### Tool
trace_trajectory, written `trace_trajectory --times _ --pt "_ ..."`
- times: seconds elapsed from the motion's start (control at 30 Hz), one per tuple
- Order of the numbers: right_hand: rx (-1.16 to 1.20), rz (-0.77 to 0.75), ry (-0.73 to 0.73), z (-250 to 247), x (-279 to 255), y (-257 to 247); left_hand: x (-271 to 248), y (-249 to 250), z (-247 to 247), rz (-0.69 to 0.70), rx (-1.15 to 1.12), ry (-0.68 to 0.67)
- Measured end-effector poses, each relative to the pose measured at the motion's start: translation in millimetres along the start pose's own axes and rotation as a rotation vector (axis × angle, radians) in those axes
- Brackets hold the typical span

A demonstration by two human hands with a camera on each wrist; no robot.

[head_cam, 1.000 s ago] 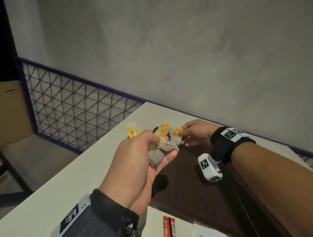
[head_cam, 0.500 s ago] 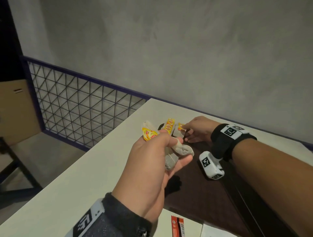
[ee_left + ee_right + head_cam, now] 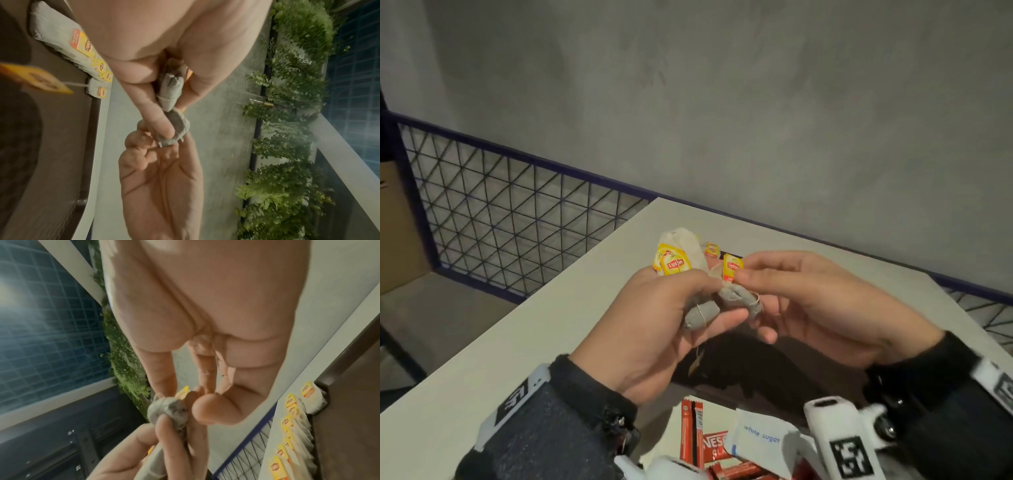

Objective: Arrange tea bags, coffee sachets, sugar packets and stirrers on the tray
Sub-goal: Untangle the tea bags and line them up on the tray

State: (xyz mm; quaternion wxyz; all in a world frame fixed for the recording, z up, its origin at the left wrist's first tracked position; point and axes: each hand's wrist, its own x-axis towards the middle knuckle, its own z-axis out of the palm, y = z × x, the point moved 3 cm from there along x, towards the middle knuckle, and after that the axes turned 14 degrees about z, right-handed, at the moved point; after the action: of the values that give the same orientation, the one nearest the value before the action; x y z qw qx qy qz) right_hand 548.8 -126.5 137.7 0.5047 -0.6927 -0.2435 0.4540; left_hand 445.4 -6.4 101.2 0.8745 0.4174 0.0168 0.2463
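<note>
**Tea bags in hand over the tray**

1. Your left hand [image 3: 654, 329]: grip clenched around a bunch of tea bags [image 3: 702, 313], held in the air above the tray [image 3: 774, 370]. Yellow tags [image 3: 673, 263] and white paper stick up out of the fist; two grey, string-wound bags poke out on the finger side. One tag dangles loose on its string below the hand (blurred in the left wrist view).

2. Your right hand [image 3: 815, 301]: thumb and forefinger pinch a single red-and-yellow tag [image 3: 732, 268] at the top of the bunch, touching your left-hand fingers. The other fingers lie loosely curled beneath the grey bags.

3. Tray: dark brown, lying on the pale tabletop [image 3: 524, 346], directly below both hands.

4. Tea bags already placed [image 3: 292, 431]: a row standing overlapped along one edge of the tray, yellow tags up. In the head view only one tag [image 3: 712, 249] of that row shows beyond your hands.

5. Coffee sachets [image 3: 691, 435]: red sticks lying on the tabletop at the near edge, off the tray.

6. Sugar packet [image 3: 760, 442]: white, printed "white sugar", just beside the coffee sachets, also off the tray.

7. Surroundings: a blue-framed wire mesh railing [image 3: 510, 212] beside the tabletop, a grey wall [image 3: 722, 102] behind.
</note>
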Motion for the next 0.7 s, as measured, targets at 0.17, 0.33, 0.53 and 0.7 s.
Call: trace_trajectory --times 0.17,0.33,0.53,0.7 --pt "-0.003 -0.142 0.247 2.4 -29.5 14.7 -8.8 -2.1 7.8 -0.046 0.065 -0.077" --pt "-0.089 -0.260 0.353 6.5 -45.3 12.2 -12.1 -0.4 9.5 -0.036 0.115 -0.120" --pt "-0.014 -0.361 0.479 -8.5 -53.5 6.1 -12.1 -3.8 13.1 -0.043 0.150 -0.186" --pt "0.030 -0.306 0.471 -13.9 -50.8 8.9 -12.8 -14.9 14.2 -0.017 0.236 -0.236"
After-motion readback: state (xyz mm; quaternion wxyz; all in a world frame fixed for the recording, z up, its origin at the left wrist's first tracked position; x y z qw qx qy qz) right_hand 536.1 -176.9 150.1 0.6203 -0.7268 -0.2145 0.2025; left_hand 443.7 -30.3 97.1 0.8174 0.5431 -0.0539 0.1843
